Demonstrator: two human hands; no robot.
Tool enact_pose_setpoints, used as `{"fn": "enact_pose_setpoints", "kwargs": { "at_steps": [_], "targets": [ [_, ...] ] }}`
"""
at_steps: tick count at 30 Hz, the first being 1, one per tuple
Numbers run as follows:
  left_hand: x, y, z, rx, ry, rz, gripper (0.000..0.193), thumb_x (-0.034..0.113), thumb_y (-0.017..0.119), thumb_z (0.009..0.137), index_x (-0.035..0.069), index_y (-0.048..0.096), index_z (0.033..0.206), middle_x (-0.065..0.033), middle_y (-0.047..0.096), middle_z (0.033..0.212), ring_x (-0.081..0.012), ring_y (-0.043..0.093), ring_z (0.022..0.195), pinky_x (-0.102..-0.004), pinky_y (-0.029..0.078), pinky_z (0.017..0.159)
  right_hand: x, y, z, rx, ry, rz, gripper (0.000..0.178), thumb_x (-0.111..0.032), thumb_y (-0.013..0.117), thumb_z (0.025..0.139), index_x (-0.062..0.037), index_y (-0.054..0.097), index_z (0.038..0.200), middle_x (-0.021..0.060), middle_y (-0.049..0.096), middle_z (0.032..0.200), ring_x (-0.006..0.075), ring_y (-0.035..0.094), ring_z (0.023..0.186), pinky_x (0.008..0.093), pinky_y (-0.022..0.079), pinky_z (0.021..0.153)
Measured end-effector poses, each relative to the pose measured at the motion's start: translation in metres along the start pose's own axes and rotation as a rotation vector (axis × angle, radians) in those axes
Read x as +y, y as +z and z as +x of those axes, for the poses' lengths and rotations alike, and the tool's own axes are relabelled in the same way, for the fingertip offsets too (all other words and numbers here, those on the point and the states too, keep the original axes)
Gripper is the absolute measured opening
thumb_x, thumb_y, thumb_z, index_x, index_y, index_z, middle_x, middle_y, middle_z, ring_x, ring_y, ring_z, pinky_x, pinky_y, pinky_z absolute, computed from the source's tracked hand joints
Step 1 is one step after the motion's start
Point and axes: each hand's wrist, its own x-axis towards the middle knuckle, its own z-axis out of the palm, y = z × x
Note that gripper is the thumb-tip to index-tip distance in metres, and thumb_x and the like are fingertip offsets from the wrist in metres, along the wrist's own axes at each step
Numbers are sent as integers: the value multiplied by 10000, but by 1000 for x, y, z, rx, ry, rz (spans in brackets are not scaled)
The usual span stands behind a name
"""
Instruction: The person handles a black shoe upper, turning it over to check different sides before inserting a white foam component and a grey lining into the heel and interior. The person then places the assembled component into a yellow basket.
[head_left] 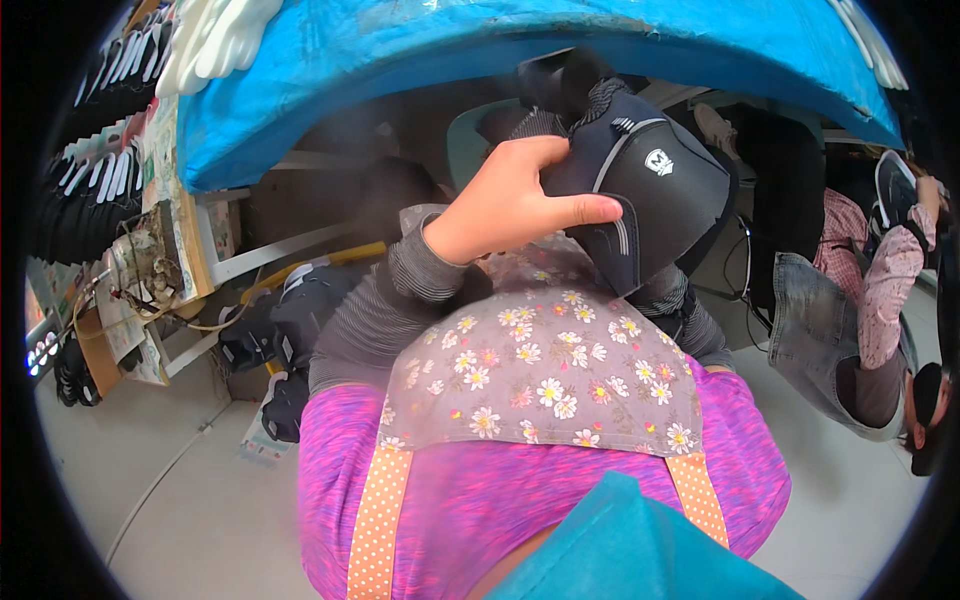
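Observation:
My left hand (510, 198) grips a dark navy and black shoe upper (672, 205) by its left edge. The thumb lies across the outside, and the other fingers are hidden behind the piece. Pale trim lines and a small white emblem mark its smooth panel, which is held up over my lap. My right forearm, in a striped grey sleeve (700, 335), runs up behind the upper, so my right hand is hidden. Another dark piece (560, 80) shows just beyond, against the edge of the blue-covered table; its kind is unclear.
A blue-covered table (600, 30) arches across the far side, with white foot-shaped forms (225, 40) at its left end. Dark pieces (290, 320) are piled low at my left, near racks of dark items (95, 190). At right, a co-worker (880, 280) sits holding a dark, pale-edged piece.

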Motion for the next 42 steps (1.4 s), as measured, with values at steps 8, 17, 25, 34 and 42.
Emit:
{"fn": "enact_pose_setpoints", "kwargs": {
  "at_steps": [8,17,25,34,42],
  "targets": [
    [-7,15,-4,79,246,-248,715,283,868,747,-43,533,1288,-132,644,1163,-168,579,1120,-331,464,976,1,-6,-2,-7,13,0,302,-43,726,755,-15,636,1041,151,659,1002,310,639,881,401,513,779],
    [-1,13,1,-149,174,-90,606,307,905,692,-36,642,1117,-124,710,1073,-188,647,983,-330,515,868,-9,-23,-15,-23,37,20,315,-51,721,763,-15,625,1061,151,650,1023,307,633,899,399,510,791],
    [2,-3,-8,-308,460,34,770,186,922,669,12,541,1315,-120,621,1280,-243,582,1168,-375,439,1038,4,-38,-1,2,79,44,328,-57,717,770,-15,615,1079,152,643,1041,303,628,915,397,507,802],
    [-27,-15,-1,-79,760,1021,255,151,747,665,22,658,866,-74,663,873,-299,614,976,-401,461,944,4,-27,-10,-28,91,67,342,-64,712,778,-15,604,1099,153,634,1061,300,622,934,396,505,814],
    [-28,-34,-17,161,289,-481,577,195,571,894,-39,388,1389,-103,518,1295,-170,491,1216,-325,374,1062,5,-3,-12,-59,69,69,355,-71,708,785,-15,594,1116,153,627,1079,297,617,950,394,502,825]
  ]
}}
